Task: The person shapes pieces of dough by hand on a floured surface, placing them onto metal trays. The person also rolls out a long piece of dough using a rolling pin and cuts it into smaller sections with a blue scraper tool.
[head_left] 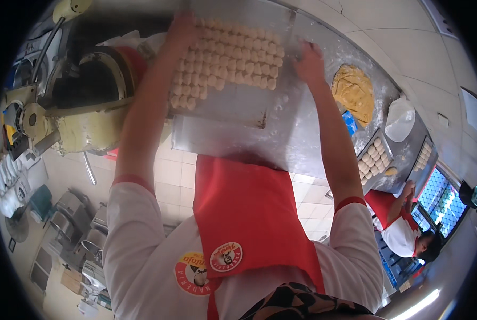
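Note:
On the steel worktable in front of me lies a metal tray (236,109). Rows of small pale dough balls (233,50) fill its far part, and its near right part is bare metal. My left hand (184,31) is at the tray's far left corner, beside the dough balls; blur and shade hide its fingers. Just right of the tray, over the floury tabletop, my right hand (309,61) has its fingers loosely apart with nothing visible in them. Whether either hand touches the tray's edge I cannot tell.
A cream-coloured machine with a large round bowl (92,125) stands close on my left. Rightward on the worktable (302,136) lie a yellow dough slab (354,93), a blue packet (349,122), a whitish plastic bag (400,118) and more trays of dough balls (374,158). Another person (401,226) works at the far right.

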Available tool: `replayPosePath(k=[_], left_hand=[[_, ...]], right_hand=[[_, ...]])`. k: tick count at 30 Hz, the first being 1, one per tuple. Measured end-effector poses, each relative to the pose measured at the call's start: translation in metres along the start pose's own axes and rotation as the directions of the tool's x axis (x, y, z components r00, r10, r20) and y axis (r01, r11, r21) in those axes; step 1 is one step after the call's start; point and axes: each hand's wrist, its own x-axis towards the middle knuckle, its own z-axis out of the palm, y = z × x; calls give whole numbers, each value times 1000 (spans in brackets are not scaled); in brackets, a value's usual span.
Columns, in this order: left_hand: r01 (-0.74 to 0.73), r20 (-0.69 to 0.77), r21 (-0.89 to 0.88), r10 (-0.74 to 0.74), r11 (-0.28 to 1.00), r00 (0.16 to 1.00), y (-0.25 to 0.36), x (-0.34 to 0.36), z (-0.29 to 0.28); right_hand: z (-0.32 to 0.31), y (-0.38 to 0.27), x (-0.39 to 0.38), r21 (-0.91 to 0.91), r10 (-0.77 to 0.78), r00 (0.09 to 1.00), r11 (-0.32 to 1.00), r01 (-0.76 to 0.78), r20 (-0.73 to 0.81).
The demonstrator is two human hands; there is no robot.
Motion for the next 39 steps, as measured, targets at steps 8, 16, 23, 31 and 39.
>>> replayPosePath(k=[8,16,23,31,39], left_hand=[[25,129,182,-49,983,990,26,15,3],[-147,191,-30,150,989,970,33,15,15],[-108,240,-173,148,979,960,57,9,11],[86,270,-300,-2,950,963,97,2,15],[-184,260,-150,219,971,940,89,28,26]], right_hand=[[27,-36,46,108,14,945,993,-52,326],[36,-40,58,206,-14,939,977,-61,344],[42,-38,64,303,-93,950,953,-1,298],[42,-50,60,287,-170,965,952,108,201],[40,-76,87,304,-110,931,953,-1,348]])
